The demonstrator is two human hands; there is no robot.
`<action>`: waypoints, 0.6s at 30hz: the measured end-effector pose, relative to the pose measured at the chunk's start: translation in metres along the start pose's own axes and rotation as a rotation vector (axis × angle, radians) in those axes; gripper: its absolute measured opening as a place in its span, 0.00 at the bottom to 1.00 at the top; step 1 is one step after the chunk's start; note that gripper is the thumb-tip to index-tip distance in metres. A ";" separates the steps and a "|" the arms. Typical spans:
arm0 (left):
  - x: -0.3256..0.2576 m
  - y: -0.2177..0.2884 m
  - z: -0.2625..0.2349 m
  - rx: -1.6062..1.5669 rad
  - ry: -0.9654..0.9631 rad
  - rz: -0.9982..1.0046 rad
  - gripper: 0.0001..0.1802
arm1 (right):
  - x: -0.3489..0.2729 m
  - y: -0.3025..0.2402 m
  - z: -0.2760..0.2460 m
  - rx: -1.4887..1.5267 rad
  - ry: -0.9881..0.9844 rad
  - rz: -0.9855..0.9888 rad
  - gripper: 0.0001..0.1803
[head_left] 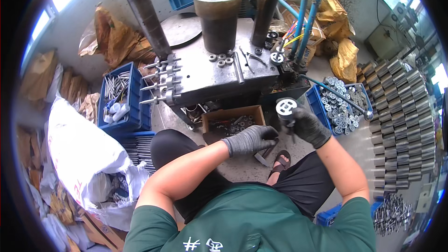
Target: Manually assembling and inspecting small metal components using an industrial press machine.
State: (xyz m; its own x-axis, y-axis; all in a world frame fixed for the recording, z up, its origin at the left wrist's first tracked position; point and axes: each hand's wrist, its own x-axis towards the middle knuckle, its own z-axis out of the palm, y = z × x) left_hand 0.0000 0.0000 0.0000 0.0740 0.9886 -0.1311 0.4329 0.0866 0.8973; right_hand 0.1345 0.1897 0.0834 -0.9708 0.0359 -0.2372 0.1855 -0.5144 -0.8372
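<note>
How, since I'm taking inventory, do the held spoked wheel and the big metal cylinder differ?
The spoked wheel is held in the right hand; the big metal cylinder stands on the table. The wheel is small; the cylinder is far larger. The wheel's face has several openings; the cylinder's top is mostly solid. Both show round, pale faces.

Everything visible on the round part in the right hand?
The round part looks metallic: bright flat face with cutouts around a central hub, darker body below. A narrow dark shaft seems to extend beneath; blur hides detail. Its face points mostly upward. The gloved right hand grips it, right of the open cardboard box.
</note>
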 end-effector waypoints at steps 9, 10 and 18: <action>-0.023 -0.002 -0.003 -0.686 0.210 -0.073 0.20 | 0.042 0.038 0.069 -0.261 0.146 -0.327 0.30; -0.025 0.007 -0.001 -0.785 0.240 -0.061 0.17 | 0.042 0.040 0.068 -0.277 0.175 -0.339 0.32; -0.017 -0.010 -0.007 -0.563 0.275 -0.227 0.14 | 0.056 0.042 0.063 -0.216 0.299 -0.801 0.39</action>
State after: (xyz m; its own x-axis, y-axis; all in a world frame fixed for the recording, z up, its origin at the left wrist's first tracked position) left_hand -0.0120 -0.0167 -0.0037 -0.2275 0.9272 -0.2976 -0.1305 0.2739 0.9529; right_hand 0.0783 0.1164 0.0657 -0.7465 0.5550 0.3670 -0.4797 -0.0665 -0.8749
